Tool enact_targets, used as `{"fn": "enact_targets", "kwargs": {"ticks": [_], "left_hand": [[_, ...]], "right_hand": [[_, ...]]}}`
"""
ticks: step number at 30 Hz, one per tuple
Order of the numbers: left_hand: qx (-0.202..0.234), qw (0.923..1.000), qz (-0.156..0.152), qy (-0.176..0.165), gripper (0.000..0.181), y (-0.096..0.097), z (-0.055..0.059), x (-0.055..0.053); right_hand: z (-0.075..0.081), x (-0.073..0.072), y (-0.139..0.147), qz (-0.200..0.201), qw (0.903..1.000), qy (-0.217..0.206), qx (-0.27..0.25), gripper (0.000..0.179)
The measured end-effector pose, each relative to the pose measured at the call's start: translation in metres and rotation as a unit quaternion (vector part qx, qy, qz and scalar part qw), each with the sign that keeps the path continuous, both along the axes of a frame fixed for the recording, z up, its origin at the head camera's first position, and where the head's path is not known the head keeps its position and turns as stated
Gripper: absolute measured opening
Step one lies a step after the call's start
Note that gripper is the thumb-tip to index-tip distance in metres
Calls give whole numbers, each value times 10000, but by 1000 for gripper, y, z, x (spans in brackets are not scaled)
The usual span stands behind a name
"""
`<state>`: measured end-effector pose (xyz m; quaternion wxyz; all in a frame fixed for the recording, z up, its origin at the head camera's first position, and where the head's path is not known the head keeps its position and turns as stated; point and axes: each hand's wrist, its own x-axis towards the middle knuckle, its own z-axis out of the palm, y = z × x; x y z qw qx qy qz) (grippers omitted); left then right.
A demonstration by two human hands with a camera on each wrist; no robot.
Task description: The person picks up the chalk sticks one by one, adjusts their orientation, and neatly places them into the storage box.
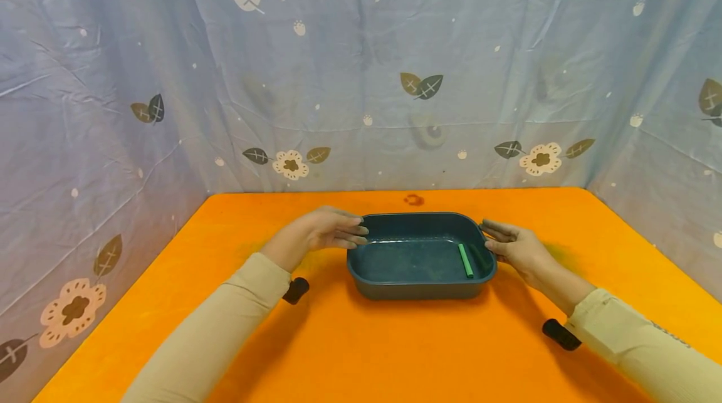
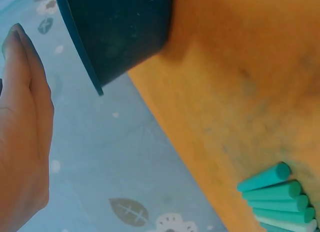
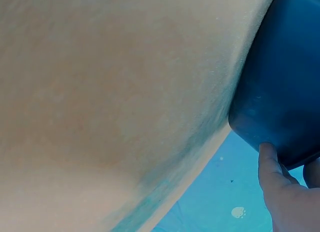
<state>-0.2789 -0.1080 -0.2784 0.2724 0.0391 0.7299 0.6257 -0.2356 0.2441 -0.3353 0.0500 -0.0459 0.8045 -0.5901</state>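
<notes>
A dark blue-green plastic basin (image 1: 417,291) stands upright between both hands on the orange table. Inside it, near the right end, lies a green chalk-like stick (image 1: 465,261). The left hand (image 1: 333,230) is at the left end, its straight fingers overlapping the rim in the head view. In the left wrist view, that hand (image 2: 27,137) shows beside the basin's edge with a gap between them. At the opposite end the right hand (image 1: 516,249) pinches the rim, thumb at the inner side. The right wrist view has a fingertip (image 3: 267,151) against the outer wall.
Several green sticks (image 2: 280,199) lie side by side on the table in the left wrist view; the head view does not show them. Green smudges mark the orange tabletop (image 1: 417,353). A patterned blue-grey curtain (image 1: 361,77) borders the table at the back and sides.
</notes>
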Motion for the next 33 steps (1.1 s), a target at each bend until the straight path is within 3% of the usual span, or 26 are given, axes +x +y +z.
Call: {"fn": "enact_targets", "kwargs": {"ticks": [14, 23, 24, 27, 33], "left_hand": [[148, 9996, 61, 229, 49, -32, -7, 8], [196, 9988, -230, 373, 58, -59, -14, 11], [329, 9983, -334, 359, 61, -66, -19, 7], [355, 9978, -422, 357, 68, -75, -20, 7], [125, 9994, 3, 318, 56, -78, -12, 17]], "right_hand": [[0, 2, 1, 26, 10000, 12, -37, 57], [-2, 2, 2, 54, 10000, 15, -60, 57], [-3, 2, 2, 53, 10000, 15, -61, 57], [-3, 2, 2, 35, 10000, 28, -40, 57], [-3, 2, 2, 20, 10000, 54, -52, 57]]}}
